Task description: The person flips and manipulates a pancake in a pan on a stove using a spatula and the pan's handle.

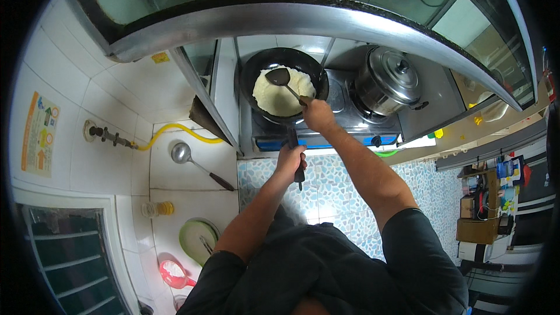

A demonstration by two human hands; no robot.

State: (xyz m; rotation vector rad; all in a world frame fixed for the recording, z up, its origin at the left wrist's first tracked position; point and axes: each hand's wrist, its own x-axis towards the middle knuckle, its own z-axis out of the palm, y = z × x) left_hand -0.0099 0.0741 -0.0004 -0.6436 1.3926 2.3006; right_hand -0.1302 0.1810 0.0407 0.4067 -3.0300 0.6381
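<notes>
A black wok (pixel 280 55) sits over the left burner of the gas stove (pixel 337 133). In it lies a pale, dough-like mass (pixel 278 98) with a lumpy upper edge. My left hand (pixel 290 162) is closed around the wok's dark handle (pixel 299 175), in front of the stove. My right hand (pixel 318 115) grips the shaft of a dark-headed wok spatula (pixel 278 77) at the wok's right side. The spatula's head is over the upper part of the pale mass; whether it presses on it I cannot tell.
A lidded steel pot (pixel 389 81) stands on the right burner. On the left counter lie a ladle (pixel 181 153), a glass jar (pixel 157 209), a green-rimmed plate (pixel 197 240) and a red scoop (pixel 174 273) with white powder. A yellow gas hose (pixel 175 126) runs behind. The range hood's edge (pixel 306 15) overhangs the stove.
</notes>
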